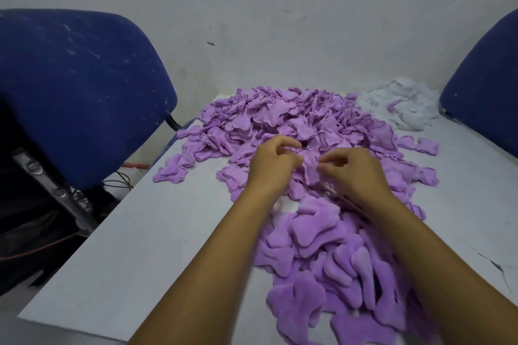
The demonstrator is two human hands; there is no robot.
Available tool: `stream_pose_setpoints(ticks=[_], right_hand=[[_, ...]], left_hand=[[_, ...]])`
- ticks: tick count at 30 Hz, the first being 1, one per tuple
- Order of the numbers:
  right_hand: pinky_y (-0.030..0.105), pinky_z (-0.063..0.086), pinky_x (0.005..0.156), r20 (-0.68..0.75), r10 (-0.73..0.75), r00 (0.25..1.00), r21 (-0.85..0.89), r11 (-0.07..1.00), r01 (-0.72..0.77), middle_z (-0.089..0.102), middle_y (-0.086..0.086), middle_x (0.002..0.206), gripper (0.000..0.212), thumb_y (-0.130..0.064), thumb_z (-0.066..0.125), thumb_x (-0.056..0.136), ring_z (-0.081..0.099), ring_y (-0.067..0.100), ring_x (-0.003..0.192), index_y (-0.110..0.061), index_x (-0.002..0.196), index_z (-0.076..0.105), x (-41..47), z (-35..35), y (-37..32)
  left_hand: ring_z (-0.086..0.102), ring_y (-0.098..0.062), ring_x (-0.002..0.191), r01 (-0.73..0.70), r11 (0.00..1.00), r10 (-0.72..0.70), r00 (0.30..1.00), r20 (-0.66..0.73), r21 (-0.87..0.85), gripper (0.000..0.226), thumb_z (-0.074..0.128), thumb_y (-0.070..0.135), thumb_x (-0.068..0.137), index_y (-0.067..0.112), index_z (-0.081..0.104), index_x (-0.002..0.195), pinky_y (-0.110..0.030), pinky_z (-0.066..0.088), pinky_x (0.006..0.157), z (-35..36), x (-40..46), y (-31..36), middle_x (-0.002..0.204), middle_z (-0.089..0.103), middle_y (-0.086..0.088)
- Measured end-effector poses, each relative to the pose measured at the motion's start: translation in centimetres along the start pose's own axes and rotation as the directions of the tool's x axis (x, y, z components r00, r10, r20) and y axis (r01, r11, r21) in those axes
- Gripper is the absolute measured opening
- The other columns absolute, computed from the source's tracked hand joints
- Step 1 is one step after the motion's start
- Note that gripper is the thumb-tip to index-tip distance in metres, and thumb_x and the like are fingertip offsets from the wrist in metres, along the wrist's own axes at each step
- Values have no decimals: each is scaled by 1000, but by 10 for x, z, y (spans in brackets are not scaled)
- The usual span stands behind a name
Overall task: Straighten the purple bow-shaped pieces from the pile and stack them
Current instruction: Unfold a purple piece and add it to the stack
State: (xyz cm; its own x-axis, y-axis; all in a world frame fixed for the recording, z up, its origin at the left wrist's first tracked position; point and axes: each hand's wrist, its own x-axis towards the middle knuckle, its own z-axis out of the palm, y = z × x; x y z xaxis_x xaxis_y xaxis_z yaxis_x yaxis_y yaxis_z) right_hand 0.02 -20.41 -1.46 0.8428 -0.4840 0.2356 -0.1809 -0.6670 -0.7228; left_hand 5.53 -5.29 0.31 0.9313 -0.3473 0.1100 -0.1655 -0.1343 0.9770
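A big loose pile of purple bow-shaped fabric pieces [283, 117] covers the far middle of the white table [140, 246]. Nearer to me lies a second heap of flattened purple pieces [322, 255], overlapping one another. At the near edge of the far pile, my left hand [273, 164] and my right hand [356, 169] pinch one purple piece [311, 166] between them, fingers curled on its two sides. A thin wooden stick [346, 200] also runs under my right hand.
A clump of white stuffing [403, 105] lies at the back right of the table. Blue padded chairs stand at the left [81, 87] and right [485, 87]. Cables [120, 179] lie on the floor to the left. Single purple pieces [171, 172] lie scattered round the pile.
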Motion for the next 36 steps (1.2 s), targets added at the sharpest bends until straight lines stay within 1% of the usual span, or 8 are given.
stream_pose_setpoints(ticks=[3,9,13,18,24,27,30,36], right_hand=[[19,52,63,112,-146,983,348,932,99,71,-5,71,14,-10,71,87,63,3,63,-23,83,75,-1,-14,-13],[25,56,60,149,-207,967,579,811,84,60,8,88,18,-11,67,92,60,18,72,-29,94,67,-24,-33,-23],[14,50,73,185,-432,883,288,883,372,50,-10,117,54,-32,83,72,59,4,91,-47,118,59,-40,-45,-18],[16,46,72,-65,-569,820,38,820,572,69,1,91,40,-10,81,76,64,16,80,-24,113,73,-51,-40,-24],[46,52,64,-125,-302,945,386,863,327,57,6,62,16,-15,75,85,49,21,61,-18,70,70,-61,-38,-31],[33,55,57,-4,-104,995,686,723,78,47,12,66,18,-17,76,83,56,18,66,-4,75,66,-65,-40,-33],[24,54,59,168,-47,985,798,593,-108,62,14,83,30,-21,74,83,67,17,73,4,97,66,-70,-41,-32],[22,54,64,196,-64,978,790,602,-119,70,12,88,21,-19,71,88,70,17,78,0,96,69,-79,-51,-26]], left_hand=[[62,-20,86,2,1000,-3,995,102,4,25,74,18,84,18,64,106,-35,51,77,1,1,2,94,60,1],[53,-7,42,206,924,-174,977,127,-321,15,64,6,90,13,66,77,-16,43,40,4,-13,19,52,62,4],[51,-12,43,336,815,-280,942,186,-473,12,58,3,90,10,64,83,-19,43,42,6,-30,28,56,60,-2],[47,-15,46,304,842,-246,952,185,-446,21,52,1,89,16,64,96,-20,38,44,8,-48,36,66,59,-5],[46,-9,55,148,927,-84,978,191,-346,15,62,33,91,26,72,83,-24,36,51,-2,-55,40,61,57,8],[59,-8,73,75,951,7,964,265,-301,14,69,34,83,26,68,94,-26,44,63,-7,-57,37,87,63,4],[62,-13,72,135,902,15,939,342,-410,10,67,19,81,16,62,90,-23,49,59,-7,-58,35,82,64,-1],[66,-12,70,100,918,57,925,376,-384,5,66,7,87,9,66,91,-21,52,60,-8,-63,35,75,69,-1]])
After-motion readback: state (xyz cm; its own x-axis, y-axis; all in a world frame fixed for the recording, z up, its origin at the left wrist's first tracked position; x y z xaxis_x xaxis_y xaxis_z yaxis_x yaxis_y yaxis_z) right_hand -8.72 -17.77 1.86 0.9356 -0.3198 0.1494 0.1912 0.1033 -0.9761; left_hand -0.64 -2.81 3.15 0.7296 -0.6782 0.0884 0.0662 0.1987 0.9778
